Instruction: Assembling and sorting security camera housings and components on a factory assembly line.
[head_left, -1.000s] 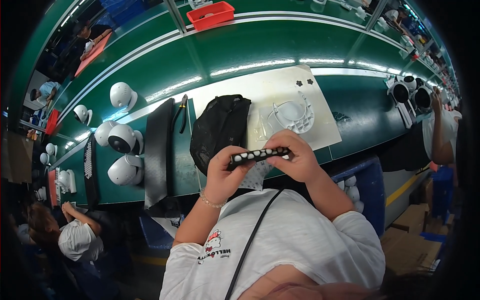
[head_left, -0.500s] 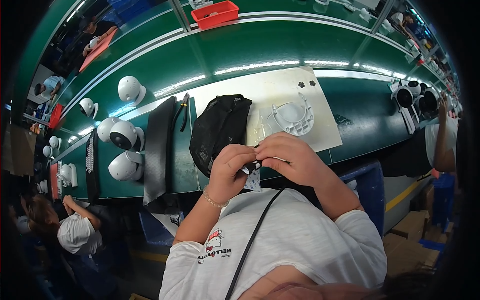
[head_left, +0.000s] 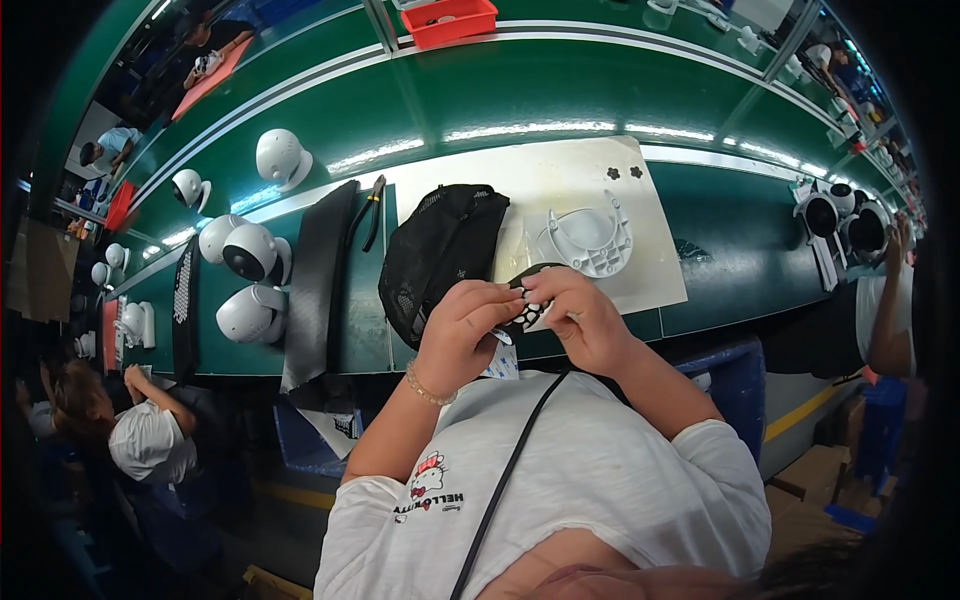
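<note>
Between my fingertips, at the table's near edge, is a small black piece with white oval gaps, perhaps a sheet of stickers; its full shape is covered. My left hand pinches its left side. At its upper right, thumb and fingers of my right hand are pressed together on it. A white paper strip with blue marks hangs below my left fingers. Just beyond my hands lies a white curved plastic bracket on a pale mat. A black mesh bag is left of it.
Two small black flower-shaped pieces lie on the mat's far corner. Pliers and a black textured strip are to the left, beside several white cameras. A red bin stands at the back. Co-workers sit on both sides.
My right hand has turned and its fingers have curled, so more of the black piece with white gaps shows between my hands. The whole view has shifted slightly.
</note>
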